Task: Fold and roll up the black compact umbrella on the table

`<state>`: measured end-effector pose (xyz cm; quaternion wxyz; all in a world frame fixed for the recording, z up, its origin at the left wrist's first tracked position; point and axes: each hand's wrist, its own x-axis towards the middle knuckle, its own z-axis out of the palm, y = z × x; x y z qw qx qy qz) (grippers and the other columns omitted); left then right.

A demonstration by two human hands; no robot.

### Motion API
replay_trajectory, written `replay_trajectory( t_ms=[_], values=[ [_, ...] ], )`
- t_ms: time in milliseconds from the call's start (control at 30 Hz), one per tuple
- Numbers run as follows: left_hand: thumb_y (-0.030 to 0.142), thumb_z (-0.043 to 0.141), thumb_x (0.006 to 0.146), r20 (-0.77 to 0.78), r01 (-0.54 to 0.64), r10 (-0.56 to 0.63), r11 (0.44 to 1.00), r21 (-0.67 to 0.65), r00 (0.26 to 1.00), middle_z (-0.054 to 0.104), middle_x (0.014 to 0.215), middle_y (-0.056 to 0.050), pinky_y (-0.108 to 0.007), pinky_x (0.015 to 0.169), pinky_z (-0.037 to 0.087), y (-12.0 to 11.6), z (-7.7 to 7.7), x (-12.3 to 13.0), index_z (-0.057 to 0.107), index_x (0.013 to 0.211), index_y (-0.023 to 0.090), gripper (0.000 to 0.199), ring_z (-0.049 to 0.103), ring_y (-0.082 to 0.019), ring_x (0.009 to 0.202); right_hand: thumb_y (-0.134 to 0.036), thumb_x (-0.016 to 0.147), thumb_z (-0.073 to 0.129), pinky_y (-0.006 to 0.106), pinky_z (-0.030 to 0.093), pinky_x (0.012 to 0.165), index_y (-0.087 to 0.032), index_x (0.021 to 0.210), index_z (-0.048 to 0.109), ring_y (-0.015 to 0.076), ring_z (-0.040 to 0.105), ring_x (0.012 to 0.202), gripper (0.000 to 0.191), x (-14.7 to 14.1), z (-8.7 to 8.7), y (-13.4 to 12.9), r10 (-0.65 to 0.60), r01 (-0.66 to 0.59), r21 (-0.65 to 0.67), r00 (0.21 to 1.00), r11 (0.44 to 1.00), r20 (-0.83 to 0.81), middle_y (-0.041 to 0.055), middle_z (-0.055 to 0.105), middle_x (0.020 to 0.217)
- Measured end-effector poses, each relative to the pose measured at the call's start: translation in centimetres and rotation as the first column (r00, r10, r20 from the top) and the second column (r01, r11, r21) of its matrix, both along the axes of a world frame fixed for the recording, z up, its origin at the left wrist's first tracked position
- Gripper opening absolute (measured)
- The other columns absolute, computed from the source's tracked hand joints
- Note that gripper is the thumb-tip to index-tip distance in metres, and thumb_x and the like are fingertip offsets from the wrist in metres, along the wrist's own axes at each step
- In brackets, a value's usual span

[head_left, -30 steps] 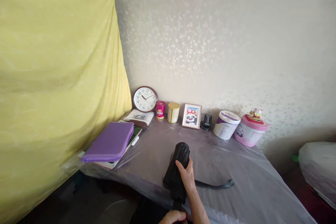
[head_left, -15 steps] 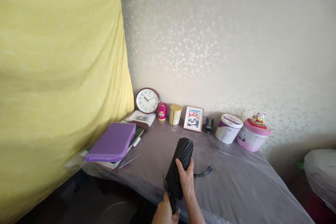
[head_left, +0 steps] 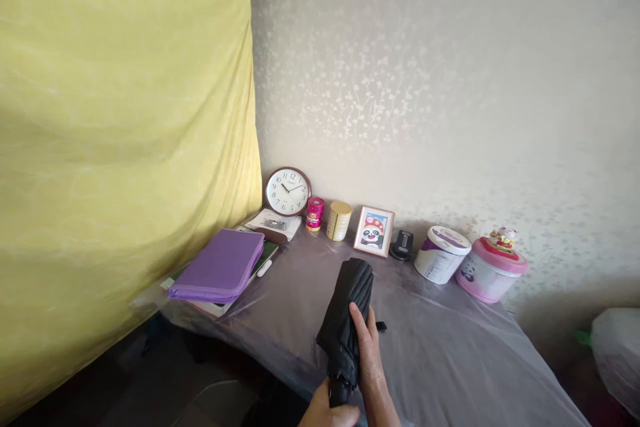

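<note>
A folded black umbrella (head_left: 345, 310) is held tilted over the near edge of the table, its top pointing away from me. My left hand (head_left: 325, 408) is closed around its handle (head_left: 339, 392) at the bottom of the view. Higher up, my right hand (head_left: 369, 353) wraps the canopy from the right side, thumb lying on the fabric and the other fingers partly hidden behind it. The end of a black strap (head_left: 382, 326) sticks out beyond my right fingers.
A purple zip folder (head_left: 217, 265) lies at the table's left. Along the wall stand a clock (head_left: 289, 191), a pink can (head_left: 315, 214), a yellow can (head_left: 339, 221), a panda picture frame (head_left: 374, 231), a black device (head_left: 402, 245) and two tubs (head_left: 443, 254). A yellow curtain (head_left: 125, 113) hangs left.
The umbrella has turned a little in my hands, and my right hand has shifted around its canopy. Less of the strap shows at the right. The view has swung slightly left.
</note>
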<state>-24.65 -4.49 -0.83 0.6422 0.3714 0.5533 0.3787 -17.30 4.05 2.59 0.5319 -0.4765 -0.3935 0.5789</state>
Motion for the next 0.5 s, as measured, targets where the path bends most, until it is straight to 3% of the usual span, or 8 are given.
replay_trajectory(
  t_ms=[133, 233, 300, 400, 433, 500],
  values=[
    [0.018, 0.057, 0.062, -0.277, -0.019, 0.066, 0.986, 0.168, 0.959, 0.064, 0.095, -0.005, -0.026, 0.081, 0.041, 0.5, -1.7, -0.2, 0.042, 0.121, 0.016, 0.060, 0.059, -0.021, 0.093, -0.052, 0.072, 0.060, 0.030, 0.045, 0.087, -0.026, 0.133, 0.036, 0.0216, 0.056, 0.104, 0.071, -0.1, -0.6, 0.2, -0.083, 0.070, 0.084, 0.984, 0.994, 0.157, 0.0012, 0.062, 0.113],
    [0.023, 0.059, 0.066, -0.479, 0.018, 0.023, 0.997, 0.080, 0.877, 0.063, 0.102, -0.014, -0.028, 0.084, 0.040, 0.9, -3.1, -0.7, 0.027, 0.131, 0.007, 0.074, 0.058, -0.025, 0.100, -0.052, 0.070, 0.063, 0.031, 0.047, 0.082, -0.024, 0.133, 0.036, 0.0223, 0.059, 0.098, 0.073, -0.2, -1.0, 0.3, -0.135, 0.112, 0.113, 0.967, 0.987, 0.216, 0.0025, 0.063, 0.108],
    [0.025, 0.061, 0.065, -0.536, 0.037, -0.024, 0.999, 0.015, 0.844, 0.062, 0.102, -0.016, -0.029, 0.084, 0.040, 1.1, -3.5, -0.9, 0.024, 0.132, 0.006, 0.078, 0.058, -0.027, 0.100, -0.051, 0.068, 0.065, 0.031, 0.048, 0.078, -0.024, 0.129, 0.040, 0.0222, 0.061, 0.093, 0.072, -0.2, -1.1, 0.3, -0.149, 0.130, 0.104, 0.970, 0.986, 0.193, 0.0025, 0.064, 0.104],
    [0.025, 0.065, 0.061, -0.401, 0.087, -0.049, 0.993, 0.076, 0.915, 0.063, 0.093, -0.009, -0.028, 0.078, 0.041, 0.9, -2.2, -1.4, 0.030, 0.127, 0.011, 0.076, 0.060, -0.023, 0.091, -0.053, 0.065, 0.065, 0.032, 0.051, 0.070, -0.021, 0.123, 0.046, 0.0223, 0.064, 0.084, 0.069, -0.1, -0.8, 0.1, -0.116, 0.114, 0.032, 0.991, 0.993, 0.071, 0.0030, 0.067, 0.094],
    [0.025, 0.065, 0.060, -0.289, 0.100, -0.055, 0.985, 0.143, 0.956, 0.062, 0.088, -0.005, -0.027, 0.073, 0.041, 0.7, -1.4, -1.5, 0.035, 0.124, 0.013, 0.072, 0.060, -0.020, 0.083, -0.054, 0.064, 0.066, 0.032, 0.052, 0.068, -0.020, 0.120, 0.049, 0.0224, 0.064, 0.080, 0.068, 0.0, -0.6, 0.0, -0.103, 0.103, 0.004, 0.994, 0.995, 0.029, 0.0033, 0.067, 0.090],
    [0.027, 0.061, 0.063, 0.015, 0.118, -0.121, 0.985, 0.125, 0.993, 0.058, 0.072, 0.003, -0.025, 0.063, 0.041, 0.2, 0.6, -1.7, 0.041, 0.118, 0.019, 0.059, 0.056, -0.014, 0.064, -0.057, 0.062, 0.066, 0.033, 0.052, 0.064, -0.018, 0.112, 0.055, 0.0227, 0.064, 0.075, 0.065, 0.0, -0.1, -0.2, -0.101, 0.100, -0.019, 0.995, 0.995, -0.024, 0.0042, 0.068, 0.084]
  ],
)
